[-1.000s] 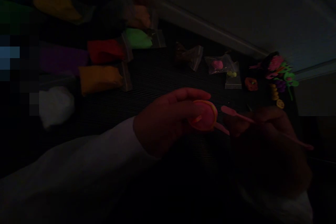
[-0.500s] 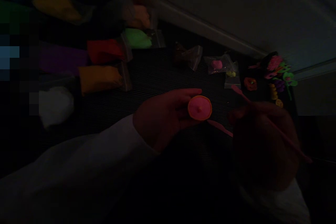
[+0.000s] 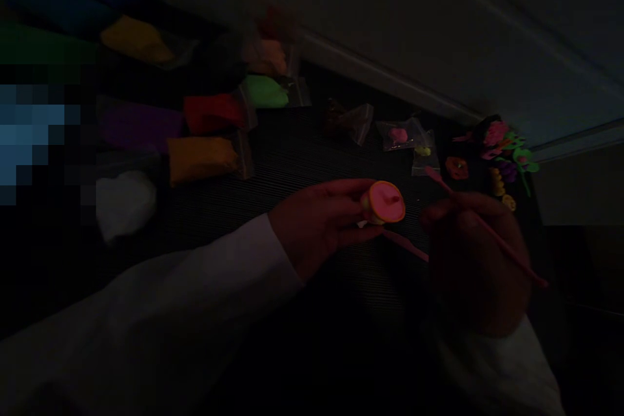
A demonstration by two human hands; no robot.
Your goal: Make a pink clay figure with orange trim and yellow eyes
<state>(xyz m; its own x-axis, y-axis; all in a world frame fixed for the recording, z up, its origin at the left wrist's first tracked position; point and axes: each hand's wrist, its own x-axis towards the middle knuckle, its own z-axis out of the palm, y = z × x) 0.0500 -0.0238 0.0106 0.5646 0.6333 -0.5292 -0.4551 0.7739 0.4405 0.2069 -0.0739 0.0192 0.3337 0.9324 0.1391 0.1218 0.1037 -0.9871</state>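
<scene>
In dim light my left hand [image 3: 316,224] holds a small clay cup [image 3: 387,203] between thumb and fingers. Its round top is pink with an orange-yellow rim and a small raised bit in the middle; it tilts toward the right. My right hand [image 3: 480,260] is closed round a thin pink modelling tool [image 3: 504,248], whose flattened tip points up and left, apart from the cup. Under the cup, a second pink modelling tool [image 3: 405,244] lies on the dark table, its right end hidden by my right hand.
Bags of coloured clay lie to the left, among them orange [image 3: 202,159], red [image 3: 213,113], purple [image 3: 141,127], green [image 3: 267,91] and white [image 3: 127,201]. Smaller bags with pink clay [image 3: 398,136] and yellow clay [image 3: 422,151] lie ahead. Clay flowers [image 3: 507,143] sit far right, near the wall [image 3: 390,19].
My left hand has turned the cup, so its side now shows and its top faces more to the right. My right hand with the tool has shifted slightly left. The view has moved a little.
</scene>
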